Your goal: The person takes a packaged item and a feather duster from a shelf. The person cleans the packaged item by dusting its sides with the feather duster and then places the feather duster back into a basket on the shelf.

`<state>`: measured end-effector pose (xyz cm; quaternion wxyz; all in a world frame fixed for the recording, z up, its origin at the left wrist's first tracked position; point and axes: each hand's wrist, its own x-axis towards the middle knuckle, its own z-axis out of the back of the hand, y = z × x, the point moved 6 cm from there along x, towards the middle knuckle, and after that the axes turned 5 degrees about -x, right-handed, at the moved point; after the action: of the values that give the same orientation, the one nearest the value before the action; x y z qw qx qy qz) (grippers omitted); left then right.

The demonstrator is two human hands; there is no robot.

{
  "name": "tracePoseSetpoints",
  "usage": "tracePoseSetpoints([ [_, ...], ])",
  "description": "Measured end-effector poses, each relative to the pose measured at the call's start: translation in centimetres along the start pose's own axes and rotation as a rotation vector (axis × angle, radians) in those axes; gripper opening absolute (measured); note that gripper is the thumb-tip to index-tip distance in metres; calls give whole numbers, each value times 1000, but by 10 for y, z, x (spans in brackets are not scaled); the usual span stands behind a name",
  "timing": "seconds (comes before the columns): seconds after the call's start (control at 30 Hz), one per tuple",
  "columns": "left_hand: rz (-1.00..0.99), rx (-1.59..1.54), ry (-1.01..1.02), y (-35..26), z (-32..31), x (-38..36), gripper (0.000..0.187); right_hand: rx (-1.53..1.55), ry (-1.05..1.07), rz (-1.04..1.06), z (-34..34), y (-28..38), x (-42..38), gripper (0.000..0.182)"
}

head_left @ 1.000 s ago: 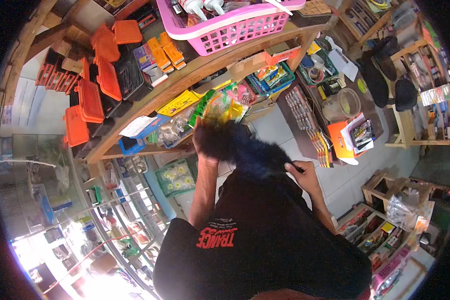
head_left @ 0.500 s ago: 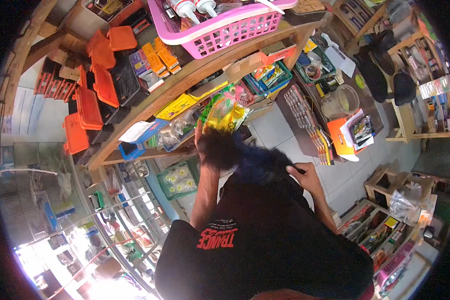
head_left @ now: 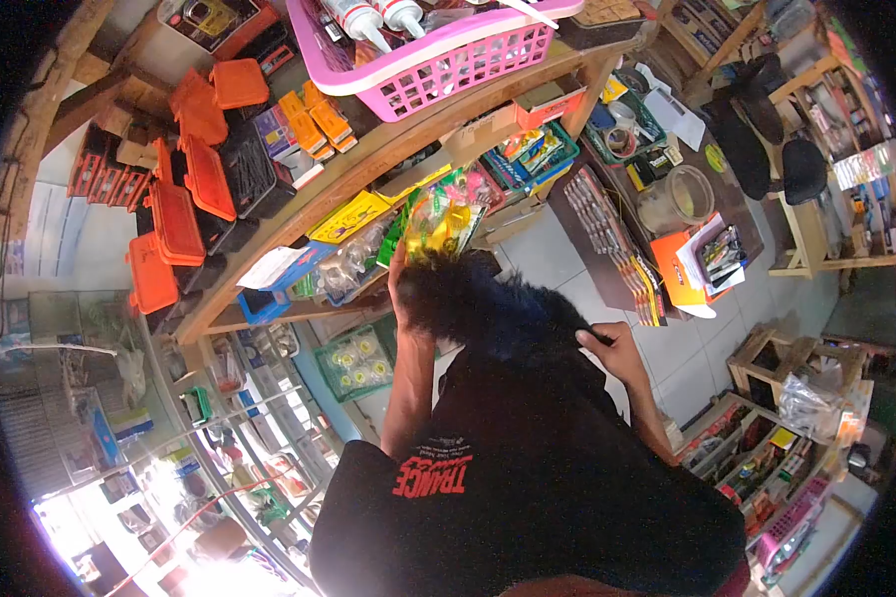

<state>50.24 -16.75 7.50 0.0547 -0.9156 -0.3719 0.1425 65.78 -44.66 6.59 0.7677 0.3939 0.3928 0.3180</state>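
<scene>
My right hand is closed around the end of a dark, fluffy feather duster. The duster stretches leftward in front of my chest, and its tip partly covers my left hand. Beyond the tip, the fingers of my left hand grip the lower left edge of a green-and-yellow plastic packet; the rest of that grip is hidden. The packet leans on the shelf below the wooden counter, next to a yellow carton.
Above stands a pink basket with white-nozzled tubes. Orange-lidded boxes line the counter at left. A green basket sits low by the glass case. To the right, a low table carries packaged goods and a clear tub.
The packet has shifted slightly left and its green edge shows more. The duster's tip has dropped a little from its earlier blur. My right hand has barely moved.
</scene>
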Motion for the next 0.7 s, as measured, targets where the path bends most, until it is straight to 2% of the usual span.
tracePoseSetpoints([
  [0.03, 39, -57, -83, 3, -6, 1, 42, 24, -46, -25, 1, -9, 4, 45],
  [0.1, 108, -190, 113, 1, 8, 0, 43, 36, -70, -29, 1, -18, 3, 46],
  [0.13, 133, -271, 111, 3, 2, -1, 43, 23, -50, -2, 1, -13, 3, 47],
  [0.17, 83, -44, 57, 3, -18, -7, 40, 10, -28, 27, 2, -6, 3, 48],
  [0.23, 50, -37, 120, 1, -8, -4, 41, -7, -43, 13, 3, -4, 4, 48],
  [0.27, 162, -172, 163, 6, -10, -4, 43, 35, -76, -27, 1, -17, 6, 48],
  [0.37, 108, -139, 186, 3, -9, -3, 41, 21, -57, -63, 4, -23, 5, 47],
  [0.43, 99, -110, -5, 6, -4, -4, 42, -21, -33, -30, 7, -10, 4, 47],
  [0.5, 72, -70, -26, 2, -7, -4, 39, -50, -46, 23, 12, 8, 4, 47],
  [0.57, 48, -35, -51, 2, -6, -6, 37, 36, -60, -18, 16, -4, 4, 46],
  [0.7, -3, 221, 98, -5, -11, -11, 37, 21, 95, -3, 25, 6, 2, 44],
])
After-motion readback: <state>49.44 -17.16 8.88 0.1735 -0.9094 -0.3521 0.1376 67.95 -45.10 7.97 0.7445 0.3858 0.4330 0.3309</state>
